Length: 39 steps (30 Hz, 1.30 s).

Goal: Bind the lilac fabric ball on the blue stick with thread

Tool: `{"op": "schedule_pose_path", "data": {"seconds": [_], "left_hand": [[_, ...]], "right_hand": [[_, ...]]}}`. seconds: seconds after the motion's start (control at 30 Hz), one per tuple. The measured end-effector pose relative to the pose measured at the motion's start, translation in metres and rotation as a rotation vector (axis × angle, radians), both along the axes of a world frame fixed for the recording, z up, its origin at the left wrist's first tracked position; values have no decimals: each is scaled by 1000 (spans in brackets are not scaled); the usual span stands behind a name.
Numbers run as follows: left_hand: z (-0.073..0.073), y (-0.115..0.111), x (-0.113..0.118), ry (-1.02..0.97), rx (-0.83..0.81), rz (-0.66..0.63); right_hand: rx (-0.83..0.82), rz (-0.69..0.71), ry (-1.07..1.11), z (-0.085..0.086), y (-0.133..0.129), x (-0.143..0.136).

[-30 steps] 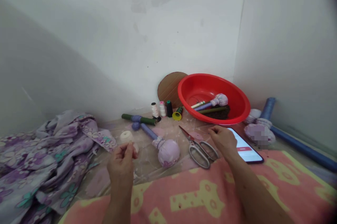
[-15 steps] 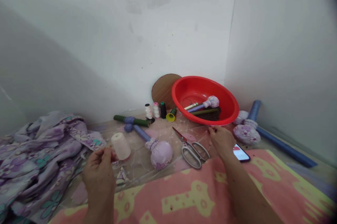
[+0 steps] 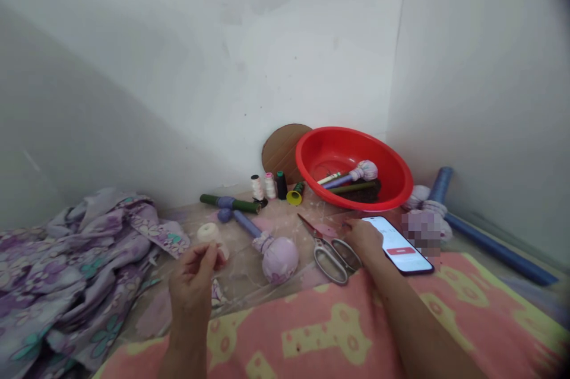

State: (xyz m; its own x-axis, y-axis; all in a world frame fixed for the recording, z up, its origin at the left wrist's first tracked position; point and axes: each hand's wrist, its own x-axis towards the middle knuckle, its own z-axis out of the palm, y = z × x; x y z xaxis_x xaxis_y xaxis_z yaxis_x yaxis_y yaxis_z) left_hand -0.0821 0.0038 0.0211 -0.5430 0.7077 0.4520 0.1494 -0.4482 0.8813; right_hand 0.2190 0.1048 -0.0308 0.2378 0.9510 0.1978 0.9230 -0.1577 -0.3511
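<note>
My left hand is raised at the left, thumb and fingertips pinched together; whatever they hold is too small to make out. Behind its fingertips stands a white cone of thread, partly hidden. My right hand is between the scissors and a lit phone, its fingers drawn together near the scissors' handles; anything between them is too small to name. Between my hands lies a purple cloth-covered ball on a blue stick.
A red basin with sticks inside leans before a cardboard disc. Small thread spools and a green tube are at the back. Floral fabric heaps at left; a blue tube lies right. A pink-yellow cloth covers the front.
My right hand has drawn back slightly toward me and left, showing more of the phone. My left hand has shifted right, now covering part of the white cone. The view has turned slightly.
</note>
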Motion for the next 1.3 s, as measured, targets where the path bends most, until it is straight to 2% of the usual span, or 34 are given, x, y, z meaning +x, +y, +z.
{"op": "schedule_pose_path", "data": {"seconds": [0.13,0.27,0.37,0.43,0.53,0.63,0.7,0.8,0.93,1.17,1.3], "left_hand": [[-4,-1,-1,71,-22,-49],[-6,0,-3,144,-82,-71],[-6,0,-3,206,-119,-108],[-5,-1,-2,251,-144,-130],[-7,0,-2,329,-184,-173],[-8,0,-3,405,-209,-199],[-7,0,-3,466,-220,-194],[-4,-2,-2,574,-238,-179],[1,-4,0,669,-258,-168],[0,-3,1,835,-239,-115],[0,-4,2,795,-276,-144]], "right_hand": [[3,-5,-7,-1,1,-1],[44,17,1,5,-4,-5],[133,58,49,11,-9,-10],[218,113,178,17,-16,-19],[286,306,494,30,-31,-44],[256,576,750,47,-49,-81],[189,723,839,56,-59,-108],[111,825,868,62,-66,-141],[73,869,867,60,-66,-162],[77,820,809,60,-59,-172],[99,782,907,58,-52,-178]]}}
